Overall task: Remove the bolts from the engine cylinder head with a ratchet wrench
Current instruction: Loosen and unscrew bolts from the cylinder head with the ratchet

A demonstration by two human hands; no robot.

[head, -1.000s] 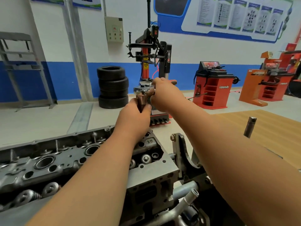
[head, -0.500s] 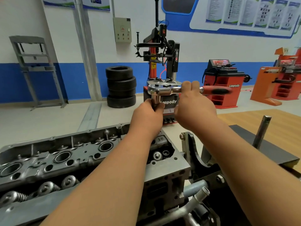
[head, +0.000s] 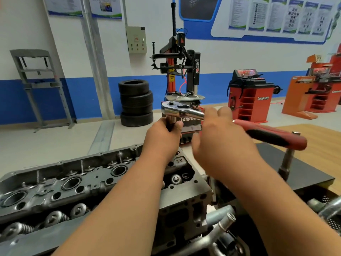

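The grey engine cylinder head (head: 96, 174) lies across the lower left, with open bores and valve springs along its top. Over its far right end stands a chrome ratchet wrench (head: 177, 109) on a socket extension. My left hand (head: 164, 133) grips that extension just under the ratchet head. My right hand (head: 221, 137), blurred by motion, wraps the chrome shaft, and the red and black handle (head: 273, 135) sticks out to the right beyond it. The bolt under the socket is hidden by my left hand.
A metal lever (head: 287, 159) of the engine stand rises just under the handle's tip, above a black mat (head: 304, 174) on a wooden bench (head: 324, 137). Metal pipes (head: 223, 218) lie at the lower right. Stacked tyres (head: 136, 102), a tyre changer (head: 180, 71) and red balancers (head: 249, 97) stand beyond.
The ratchet handle has swung round to the right and toward me with my right hand on it. My left hand has stayed on the extension. The view has shifted slightly.
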